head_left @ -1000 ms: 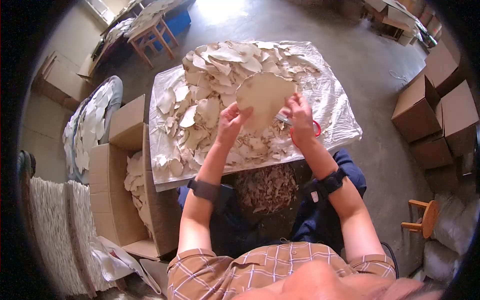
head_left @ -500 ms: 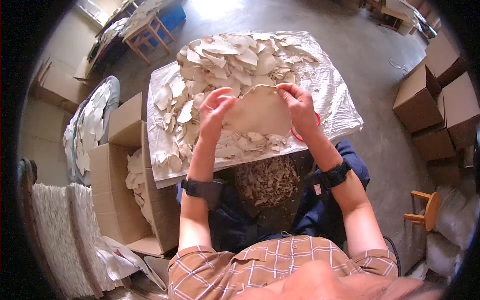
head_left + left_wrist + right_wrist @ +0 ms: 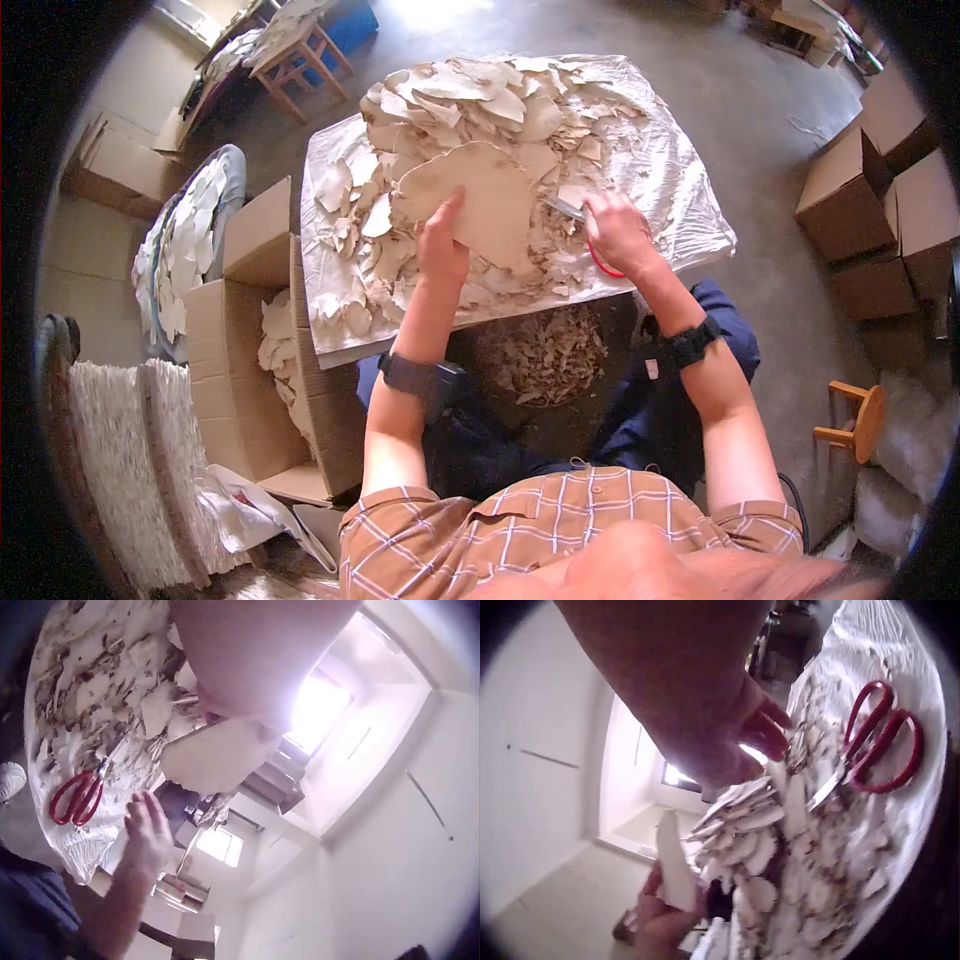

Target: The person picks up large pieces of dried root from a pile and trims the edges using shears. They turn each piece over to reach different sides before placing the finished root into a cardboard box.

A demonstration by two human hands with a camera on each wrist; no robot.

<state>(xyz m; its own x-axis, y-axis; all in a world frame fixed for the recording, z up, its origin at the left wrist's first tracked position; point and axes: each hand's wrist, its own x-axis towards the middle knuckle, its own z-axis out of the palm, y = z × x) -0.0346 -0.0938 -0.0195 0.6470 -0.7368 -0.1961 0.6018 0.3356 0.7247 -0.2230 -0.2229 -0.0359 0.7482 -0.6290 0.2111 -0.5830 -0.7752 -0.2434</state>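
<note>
My left hand (image 3: 445, 245) grips a wide, thin, cream-coloured slice (image 3: 490, 205) with an uneven rim, thumb laid over its face. In the right wrist view the slice (image 3: 675, 862) shows nearly edge-on. My right hand (image 3: 617, 230) is off the slice, with its fingers loosely bent and nothing in them. Close by it, red-handled scissors (image 3: 885, 746) lie on the white cloth, blades toward the scraps. The left wrist view shows a space between these scissors (image 3: 77, 799) and the right hand (image 3: 146, 840).
A heap of similar slices (image 3: 450, 100) covers the back of the cloth-covered table (image 3: 680, 215), with small scraps in front. Below its front edge stands a container of scraps (image 3: 545, 355). An open cardboard box (image 3: 235, 390) is at the left, stacked boxes (image 3: 850, 200) at the right.
Both hands held the slice before; the right hand has let go and moved right, beside the scissors. The left hand keeps the slice, which now faces up, farther left.
</note>
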